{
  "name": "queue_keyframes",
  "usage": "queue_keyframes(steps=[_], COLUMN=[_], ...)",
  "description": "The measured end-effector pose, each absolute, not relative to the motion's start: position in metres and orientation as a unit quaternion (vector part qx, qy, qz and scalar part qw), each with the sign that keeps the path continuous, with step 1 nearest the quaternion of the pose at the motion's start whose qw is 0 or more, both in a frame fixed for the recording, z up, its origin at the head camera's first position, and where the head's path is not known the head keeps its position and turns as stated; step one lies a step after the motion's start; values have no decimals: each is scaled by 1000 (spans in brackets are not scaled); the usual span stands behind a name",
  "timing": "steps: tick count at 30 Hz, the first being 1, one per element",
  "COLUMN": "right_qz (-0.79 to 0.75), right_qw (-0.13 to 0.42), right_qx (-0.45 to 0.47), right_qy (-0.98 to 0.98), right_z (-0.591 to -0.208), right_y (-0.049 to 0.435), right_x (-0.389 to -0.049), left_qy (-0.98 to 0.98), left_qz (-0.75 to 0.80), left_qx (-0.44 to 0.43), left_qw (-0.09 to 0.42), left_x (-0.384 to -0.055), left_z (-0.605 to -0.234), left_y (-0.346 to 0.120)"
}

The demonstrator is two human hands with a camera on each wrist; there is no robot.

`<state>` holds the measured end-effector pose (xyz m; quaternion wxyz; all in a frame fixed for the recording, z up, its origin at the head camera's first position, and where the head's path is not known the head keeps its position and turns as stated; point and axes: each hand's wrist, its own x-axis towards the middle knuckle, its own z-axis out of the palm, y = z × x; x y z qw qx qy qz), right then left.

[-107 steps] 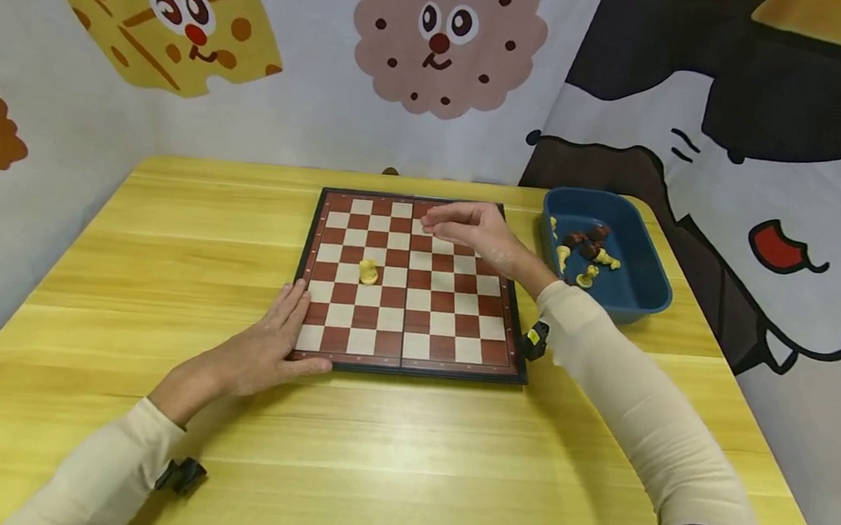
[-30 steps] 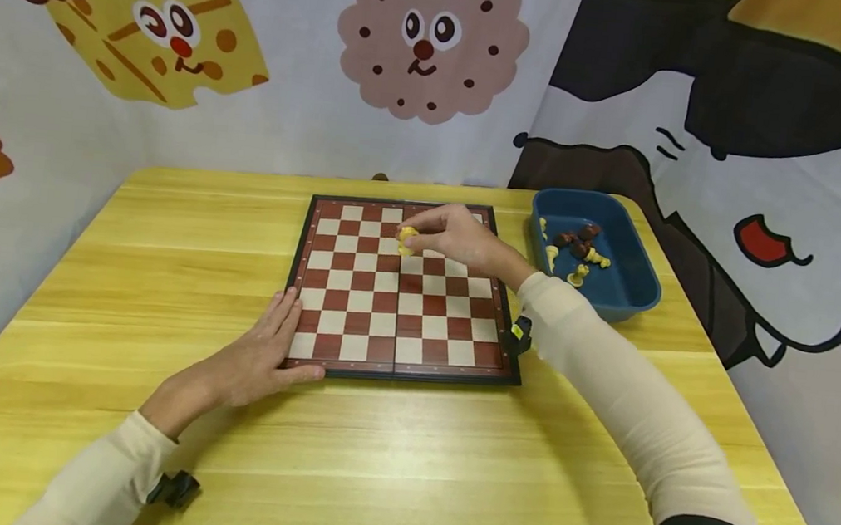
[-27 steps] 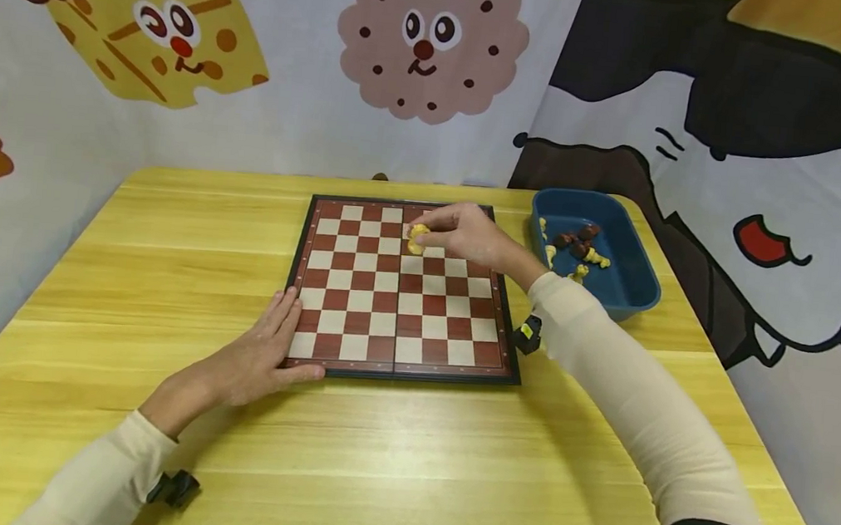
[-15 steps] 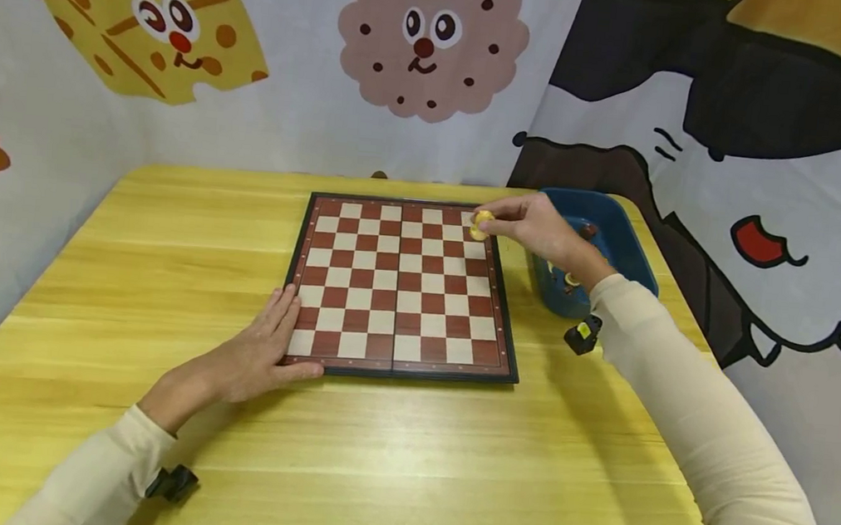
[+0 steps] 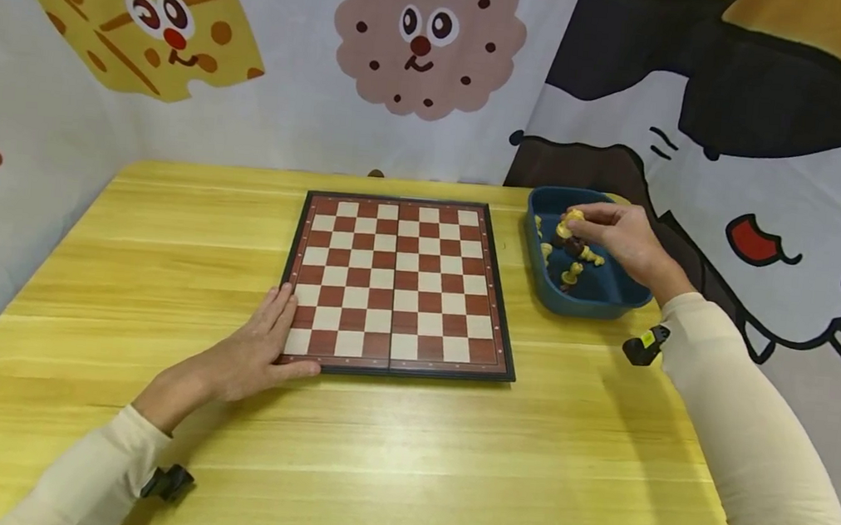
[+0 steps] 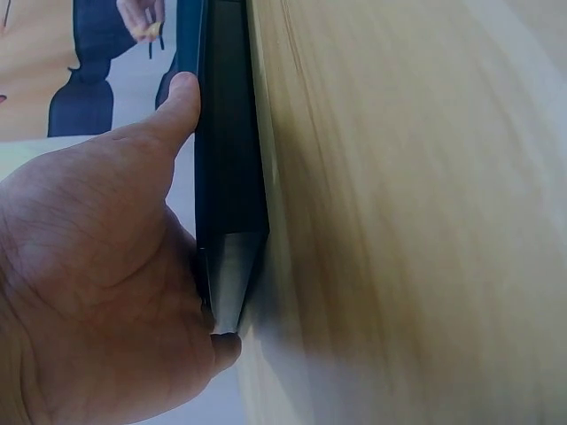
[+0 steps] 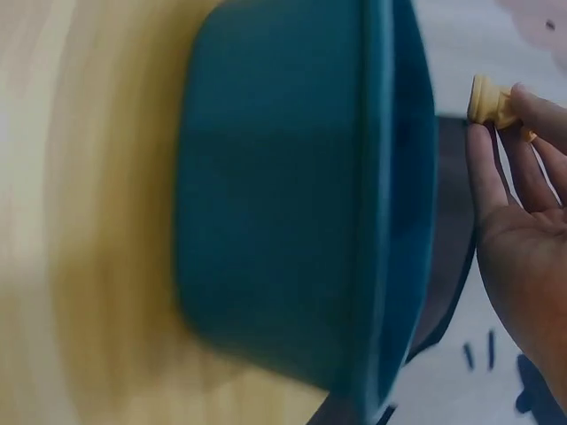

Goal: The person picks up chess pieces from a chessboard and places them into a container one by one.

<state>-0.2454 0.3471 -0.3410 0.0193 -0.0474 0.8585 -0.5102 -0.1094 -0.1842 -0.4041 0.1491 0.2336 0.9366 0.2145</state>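
Note:
Over the blue bin (image 5: 587,309) at the right, my right hand (image 5: 628,239) pinches a pale yellow chess piece (image 5: 568,223) between thumb and fingers. The right wrist view shows that piece (image 7: 485,99) held above the rim, its flat base outward. Inside the bin lie several yellow chess pieces (image 5: 572,274) and dark brown ones (image 5: 574,247), some partly hidden. My left hand (image 5: 239,359) rests with straight fingers against the left edge and near-left corner of the checkered chessboard (image 5: 405,300). In the left wrist view the thumb and fingertips touch the board's dark side (image 6: 232,133).
The yellow wooden table (image 5: 403,461) extends around the board and bin. A cloth backdrop (image 5: 289,134) with cartoon prints hangs behind the table and along its sides. A small black wrist camera (image 5: 168,482) sits below the left sleeve.
My right hand has picked the yellow chess piece up from the board's left half and carried it right, over the bin. The left hand has stayed at the board's corner.

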Motion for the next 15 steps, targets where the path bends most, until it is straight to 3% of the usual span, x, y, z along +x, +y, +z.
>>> queue_keyframes(steps=[7,15], right_qz=[-482,-480], right_qw=[13,13], right_qx=[5,6], right_qy=[876,877], right_z=[-347,-347], right_y=[370,372], right_x=[-246,-244], left_qy=[938,937], left_qz=[212,215], left_qx=[233,235], left_qw=[146,146], left_x=[-109,-109], left_z=[-406,-406], left_y=[-186,-186])
